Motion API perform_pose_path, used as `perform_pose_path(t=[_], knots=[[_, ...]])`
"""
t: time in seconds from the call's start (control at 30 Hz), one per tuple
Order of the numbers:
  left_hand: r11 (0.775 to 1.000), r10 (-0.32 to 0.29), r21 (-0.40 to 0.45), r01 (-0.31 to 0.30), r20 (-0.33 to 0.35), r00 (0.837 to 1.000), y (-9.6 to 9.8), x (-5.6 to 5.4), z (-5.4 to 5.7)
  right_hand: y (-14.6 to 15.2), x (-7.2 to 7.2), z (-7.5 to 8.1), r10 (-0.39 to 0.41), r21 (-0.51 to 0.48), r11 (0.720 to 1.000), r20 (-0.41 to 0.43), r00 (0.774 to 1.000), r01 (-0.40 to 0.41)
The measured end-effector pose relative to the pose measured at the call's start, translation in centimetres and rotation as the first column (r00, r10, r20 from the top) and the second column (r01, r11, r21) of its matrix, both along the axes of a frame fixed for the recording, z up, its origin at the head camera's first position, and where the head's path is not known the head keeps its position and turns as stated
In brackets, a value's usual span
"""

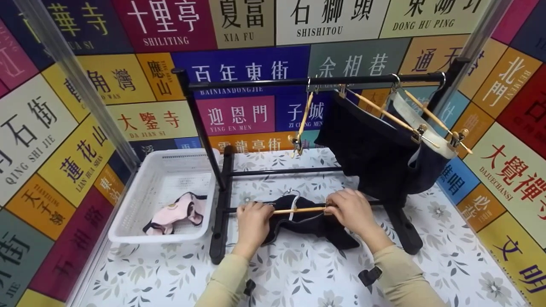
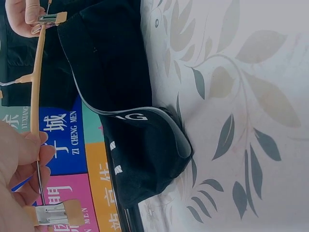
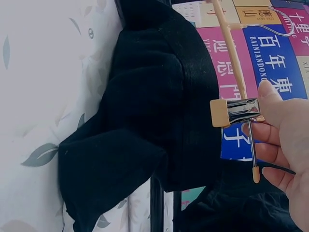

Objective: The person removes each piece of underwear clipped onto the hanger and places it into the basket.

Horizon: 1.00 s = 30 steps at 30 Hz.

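The black garment (image 1: 341,235) lies low over the table (image 1: 298,273), below the hanger (image 1: 305,209), its waistband sagging away on the left. The right hand (image 1: 350,212) pinches the right clip (image 3: 236,112) at the waistband's edge; whether it bites is unclear. The left hand (image 1: 254,222) grips the bar beside the left clip (image 2: 54,214), which sits apart from the cloth. Clipping seems in hand; next calls for bringing waistband and left clip together. The stand's lower bar (image 1: 375,203) crowds behind, the basket (image 1: 128,219) sits leftward; the rail (image 1: 251,84) has open room left.
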<state>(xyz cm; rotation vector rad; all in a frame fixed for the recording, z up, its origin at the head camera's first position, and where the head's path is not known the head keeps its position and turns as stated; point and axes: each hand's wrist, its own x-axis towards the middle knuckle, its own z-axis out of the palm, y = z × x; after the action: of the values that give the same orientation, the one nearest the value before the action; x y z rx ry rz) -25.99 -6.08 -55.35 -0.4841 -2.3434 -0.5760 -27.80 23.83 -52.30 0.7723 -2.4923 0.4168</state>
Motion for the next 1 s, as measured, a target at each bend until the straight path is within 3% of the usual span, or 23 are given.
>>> perform_pose_path(t=[0.37,0.77,1.0], knots=[[1.000,0.007,0.027,-0.007,-0.019,1.000,-0.28,-0.15,-0.61,-0.30,-0.14,0.21,0.010,-0.018,1.000,-0.014,1.000,-0.011],[0.999,0.008,0.043,-0.008,-0.009,1.000,-0.57,0.01,-0.43,-0.64,-0.35,0.55,0.037,-0.029,0.999,-0.046,0.998,-0.038],[0.999,0.010,0.041,-0.008,-0.039,0.999,-0.66,-0.08,-0.48,-0.83,-0.45,0.97,0.051,-0.049,0.997,-0.068,0.996,-0.054]])
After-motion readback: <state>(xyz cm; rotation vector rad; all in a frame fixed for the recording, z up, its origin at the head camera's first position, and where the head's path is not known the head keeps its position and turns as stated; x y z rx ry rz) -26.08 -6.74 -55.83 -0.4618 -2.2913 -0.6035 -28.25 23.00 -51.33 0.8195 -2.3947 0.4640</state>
